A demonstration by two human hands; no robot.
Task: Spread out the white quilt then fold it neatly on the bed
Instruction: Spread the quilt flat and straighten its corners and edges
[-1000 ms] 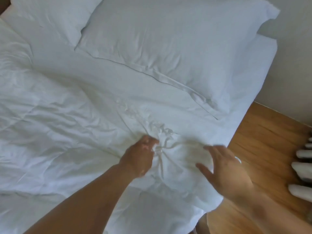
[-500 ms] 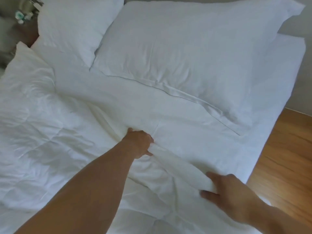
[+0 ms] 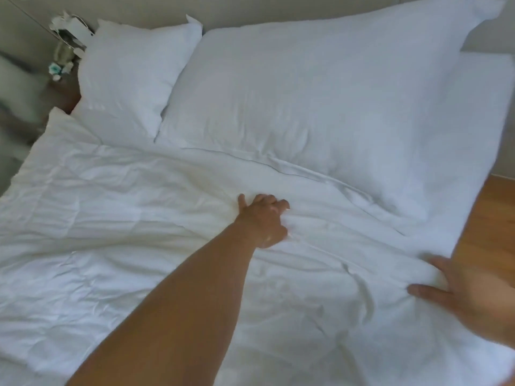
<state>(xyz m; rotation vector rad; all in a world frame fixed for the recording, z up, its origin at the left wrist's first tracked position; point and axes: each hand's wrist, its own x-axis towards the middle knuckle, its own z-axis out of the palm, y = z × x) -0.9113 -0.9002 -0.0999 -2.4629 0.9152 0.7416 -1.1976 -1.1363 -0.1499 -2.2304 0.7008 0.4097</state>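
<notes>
Bedroom. You stand at the side of a bed (image 3: 485,112) dressed wholly in white. A rumpled quilt (image 3: 97,218) lies across its near part. Two pillows sit at the head, a large pillow (image 3: 320,107) on your right and a smaller pillow (image 3: 131,79) on your left. Both lean against a pale upright surface (image 3: 156,9); you cannot tell whether it is headboard or wall. Beyond the far left corner you see a dark bedside table (image 3: 62,93) carrying small items (image 3: 62,51) too blurred to name. On your right, a warm wooden floor (image 3: 493,218) runs along the bed's side and meets a plain light wall (image 3: 490,37).
</notes>
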